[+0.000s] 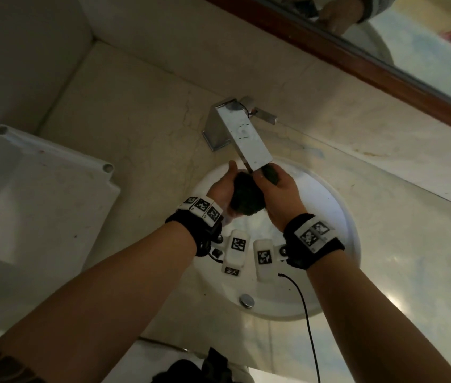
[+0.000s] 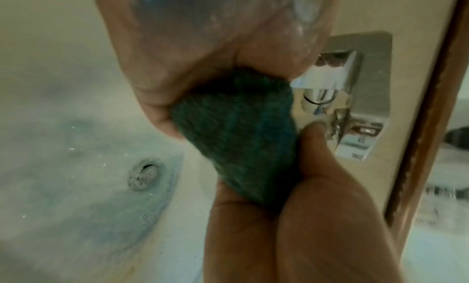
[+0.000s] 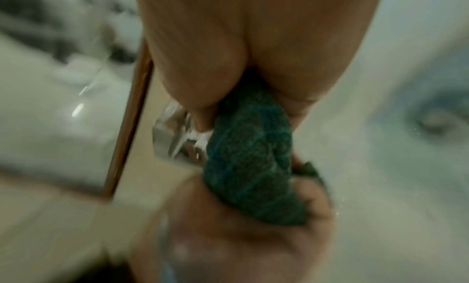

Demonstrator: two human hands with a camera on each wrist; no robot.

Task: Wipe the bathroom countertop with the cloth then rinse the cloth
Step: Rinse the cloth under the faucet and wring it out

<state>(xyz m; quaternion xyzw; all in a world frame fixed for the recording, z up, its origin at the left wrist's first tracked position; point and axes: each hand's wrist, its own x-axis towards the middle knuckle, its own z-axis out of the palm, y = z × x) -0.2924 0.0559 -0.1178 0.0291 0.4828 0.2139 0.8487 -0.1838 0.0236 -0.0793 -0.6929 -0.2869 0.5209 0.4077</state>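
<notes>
One bunched dark green knitted cloth [image 1: 247, 195]. Two bare hands: left hand [image 1: 223, 186], right hand [image 1: 279, 195]. One square chrome faucet [image 1: 242, 132]. One round white sink basin [image 1: 341, 225]. One wood-framed mirror [image 1: 384, 64]. One white plastic lid [image 1: 39, 194].

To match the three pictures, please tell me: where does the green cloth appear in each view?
Head: cloth centre, between both hands under the faucet.
Left wrist: cloth centre, faucet at its right.
Right wrist: cloth centre, faucet at its left.
Shared landmark: the chrome faucet.

Dim, warm light throughout; right wrist view blurred, head view edges bowed.
</notes>
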